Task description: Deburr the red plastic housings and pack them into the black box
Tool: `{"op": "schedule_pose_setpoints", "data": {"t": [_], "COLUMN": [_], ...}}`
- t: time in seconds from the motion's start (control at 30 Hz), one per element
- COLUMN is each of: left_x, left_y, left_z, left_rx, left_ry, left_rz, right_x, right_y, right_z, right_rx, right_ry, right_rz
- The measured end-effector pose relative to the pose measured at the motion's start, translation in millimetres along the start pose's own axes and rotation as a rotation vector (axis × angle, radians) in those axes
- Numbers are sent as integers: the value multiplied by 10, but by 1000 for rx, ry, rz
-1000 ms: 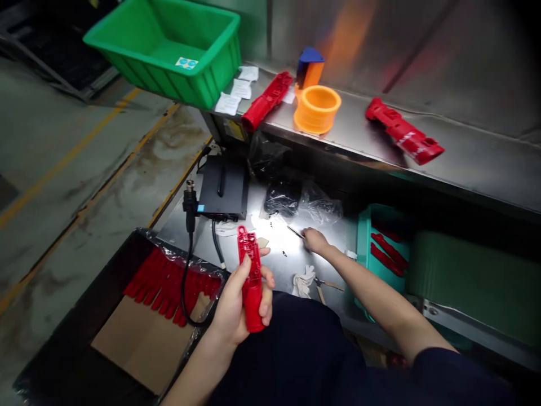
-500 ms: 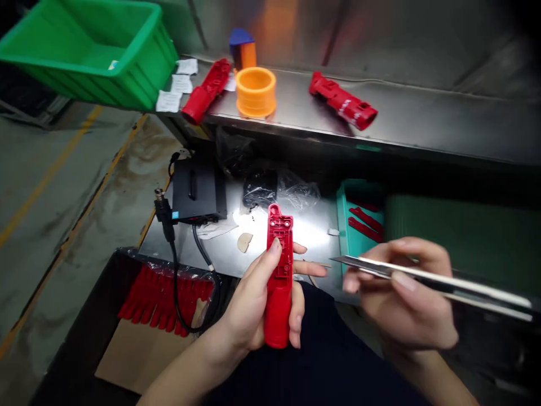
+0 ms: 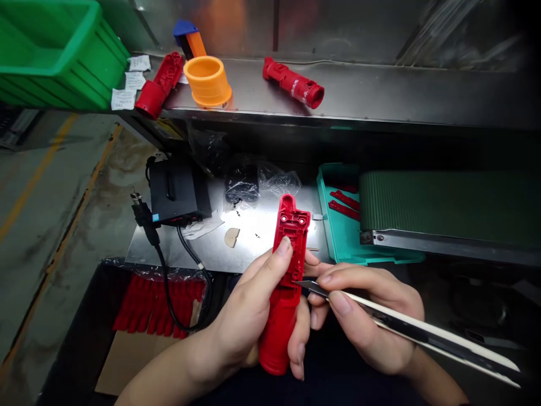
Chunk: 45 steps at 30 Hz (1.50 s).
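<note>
My left hand (image 3: 253,307) is wrapped around a long red plastic housing (image 3: 287,265), held upright in front of my lap with its open inner side facing me. My right hand (image 3: 367,316) pinches a pair of long metal tweezers (image 3: 406,327). The tweezers' tip touches the right edge of the red housing near its middle.
A steel worktop (image 3: 262,237) carries a black box with a cable (image 3: 175,194), plastic bags and a teal tray (image 3: 342,237) beside a green conveyor belt (image 3: 448,203). The upper shelf holds two red housings, an orange ring (image 3: 207,82) and a green bin (image 3: 51,51). More red parts fill a box (image 3: 156,301) lower left.
My right hand picked the tweezers off the worktop and brought them to the red housing; their tip now touches it. My left hand raised the housing slightly, and my view swung right.
</note>
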<state>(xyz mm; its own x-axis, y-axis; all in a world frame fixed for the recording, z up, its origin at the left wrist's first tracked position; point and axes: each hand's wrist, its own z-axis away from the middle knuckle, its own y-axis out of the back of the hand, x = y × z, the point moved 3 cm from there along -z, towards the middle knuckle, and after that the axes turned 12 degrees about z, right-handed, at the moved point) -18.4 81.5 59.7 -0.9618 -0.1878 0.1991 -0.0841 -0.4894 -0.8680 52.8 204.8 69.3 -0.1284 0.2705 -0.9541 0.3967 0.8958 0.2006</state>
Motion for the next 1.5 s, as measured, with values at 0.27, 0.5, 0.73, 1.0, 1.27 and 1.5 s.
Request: {"op": "schedule_pose_setpoints", "data": {"t": [0.27, 0.5, 0.73, 1.0, 1.27, 1.5], "left_x": [-43, -61, -90, -91, -87, -58], "left_y": [-37, -43, -35, 3, -16, 19], "left_z": [49, 73, 77, 81, 87, 60], "left_rx": [30, 30, 45, 58, 62, 98], "left_ry": [-28, -34, -24, -19, -29, -33], "left_rz": [-44, -17, -60, -103, -100, -118], "right_x": [-25, 6, -16, -23, -10, 3], "right_y": [28, 27, 36, 30, 28, 17], "right_z": [24, 45, 71, 53, 59, 52], "right_rx": [-44, -73, -50, -62, -72, -81], "right_ry": [39, 64, 74, 94, 116, 114], "right_rz": [35, 27, 44, 45, 66, 57]}}
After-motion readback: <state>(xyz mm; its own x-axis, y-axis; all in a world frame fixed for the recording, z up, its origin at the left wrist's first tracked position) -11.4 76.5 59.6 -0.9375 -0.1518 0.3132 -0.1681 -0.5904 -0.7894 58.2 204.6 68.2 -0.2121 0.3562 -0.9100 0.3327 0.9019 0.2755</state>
